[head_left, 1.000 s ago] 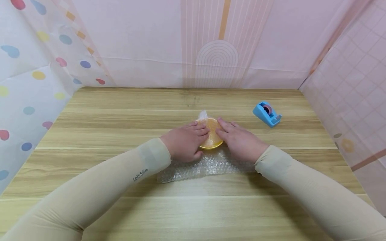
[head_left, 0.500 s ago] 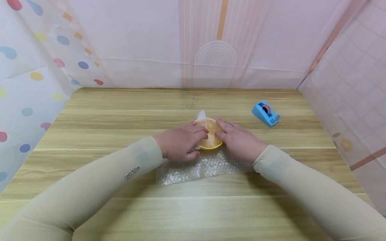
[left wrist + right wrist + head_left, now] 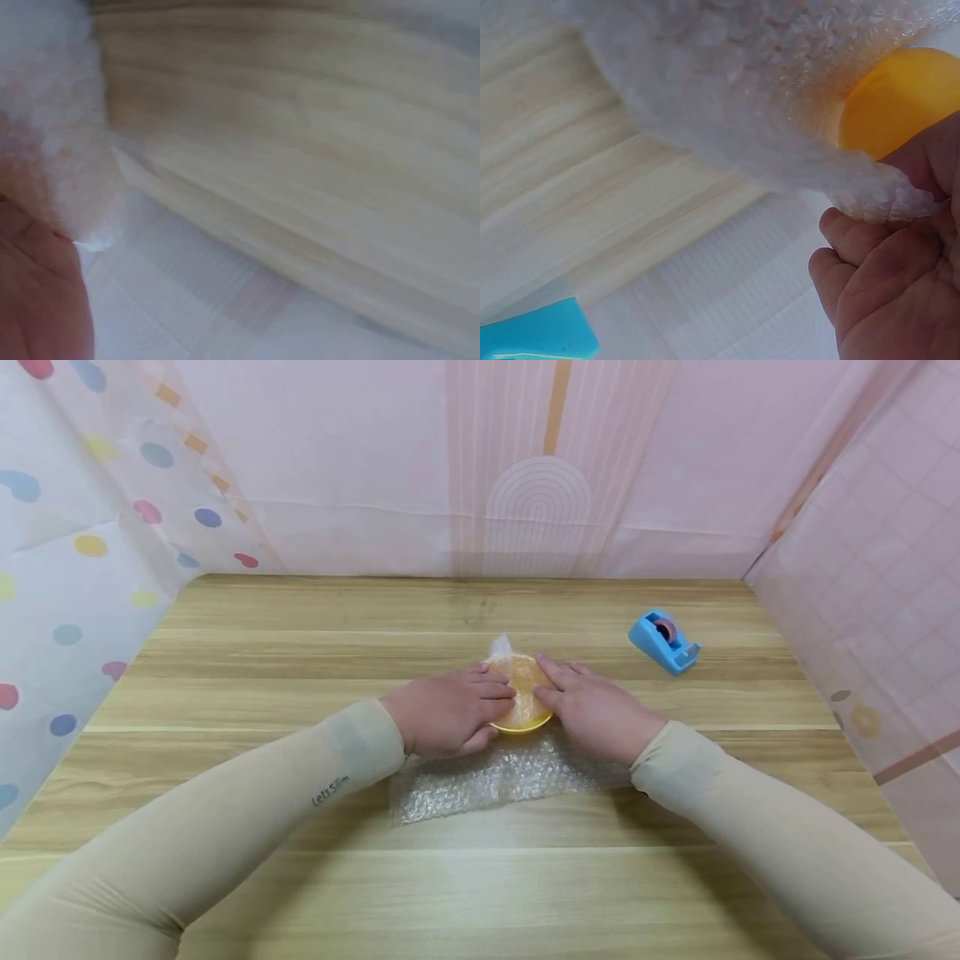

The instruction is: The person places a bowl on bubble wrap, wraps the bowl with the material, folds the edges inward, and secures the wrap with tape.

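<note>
A round yellow bowl (image 3: 517, 727) sits mid-table, with bubble wrap (image 3: 495, 781) folded over its top and spread out on the near side. My left hand (image 3: 442, 714) lies on the bowl's left side, its straight fingers pressing the wrap down over the top. On the other side, my right hand (image 3: 600, 710) holds the wrap's edge against the bowl. The right wrist view shows the wrap (image 3: 727, 97) running between the thumb and fingers of that hand (image 3: 900, 277), beside the smooth yellow bowl (image 3: 892, 97). The left wrist view catches only part of the left hand (image 3: 37, 292) beside blurred wrap.
A light blue tape dispenser (image 3: 665, 642) with a pink roll stands at the back right of the wooden table (image 3: 300, 618). Patterned cloth walls (image 3: 360, 460) border the table at the back and both sides.
My left hand shifts slightly left, its fingers bend half a second ago, and now they lie flat again on the wrap. My right hand stays nearly in place.
</note>
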Demonstrator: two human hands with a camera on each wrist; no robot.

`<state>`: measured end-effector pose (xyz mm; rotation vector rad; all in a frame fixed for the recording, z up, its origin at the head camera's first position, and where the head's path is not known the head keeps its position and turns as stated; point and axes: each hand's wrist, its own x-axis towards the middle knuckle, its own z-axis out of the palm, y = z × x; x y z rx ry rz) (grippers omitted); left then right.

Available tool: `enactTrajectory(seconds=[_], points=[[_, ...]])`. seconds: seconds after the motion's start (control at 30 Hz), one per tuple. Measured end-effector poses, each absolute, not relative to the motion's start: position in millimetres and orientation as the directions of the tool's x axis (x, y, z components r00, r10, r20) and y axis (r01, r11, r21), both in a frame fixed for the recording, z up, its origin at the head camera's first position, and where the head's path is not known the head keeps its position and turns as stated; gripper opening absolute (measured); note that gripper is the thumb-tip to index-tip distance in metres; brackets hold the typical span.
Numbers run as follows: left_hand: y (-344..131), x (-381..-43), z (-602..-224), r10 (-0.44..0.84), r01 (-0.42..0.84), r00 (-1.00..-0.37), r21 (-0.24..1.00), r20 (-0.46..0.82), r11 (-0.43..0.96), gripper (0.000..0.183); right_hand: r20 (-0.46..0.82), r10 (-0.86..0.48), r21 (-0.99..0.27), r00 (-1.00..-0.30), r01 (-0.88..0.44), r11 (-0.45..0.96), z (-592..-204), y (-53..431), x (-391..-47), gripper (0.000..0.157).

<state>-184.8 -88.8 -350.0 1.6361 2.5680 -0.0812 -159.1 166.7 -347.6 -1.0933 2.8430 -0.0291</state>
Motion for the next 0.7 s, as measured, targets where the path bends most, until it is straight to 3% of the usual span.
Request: enactTrajectory(seconds=[0.7], points=[[-69, -178, -338, 0.775, 0.829, -0.55, -0.091, -0.31, 0.552, 0.065, -0.101, -0.655, -0.102, -0.748, -0.648, 0.755, -345, 169, -155, 0.046]])
